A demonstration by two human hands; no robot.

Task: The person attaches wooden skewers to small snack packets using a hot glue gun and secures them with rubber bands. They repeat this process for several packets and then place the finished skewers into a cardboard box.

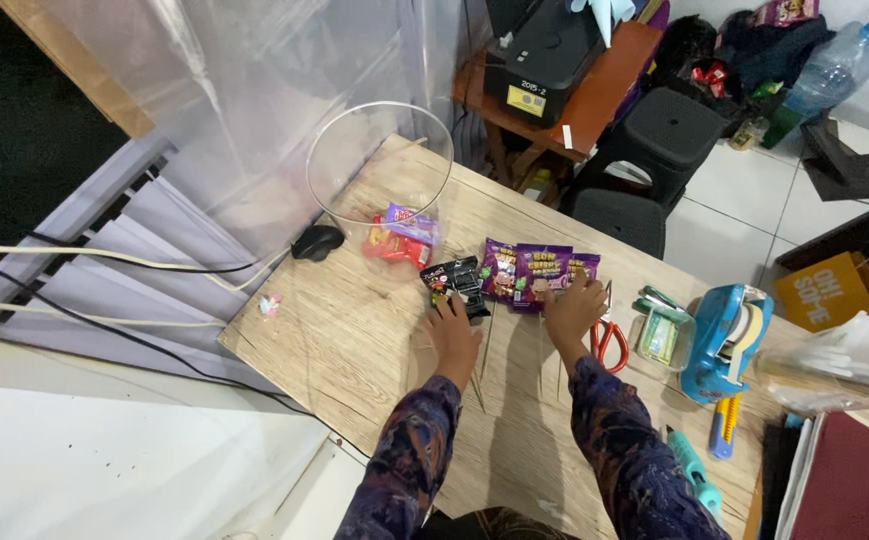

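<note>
Wooden table [374,340], seen from above. Left hand [451,328] — fingers loosely together, tips resting on a black snack packet [454,280]; whether it pinches the packet cannot be told. Right hand [574,308] — fingers slightly spread, laid flat on the lower edge of a row of purple snack packets [534,272], just right of the black one. Clear plastic tub [379,170] behind, holding red and purple packets [401,238]. Black computer mouse [316,241] beside the tub. Red-handled scissors [609,338] just right of the right hand; blue tape dispenser [724,340] further right.
</note>
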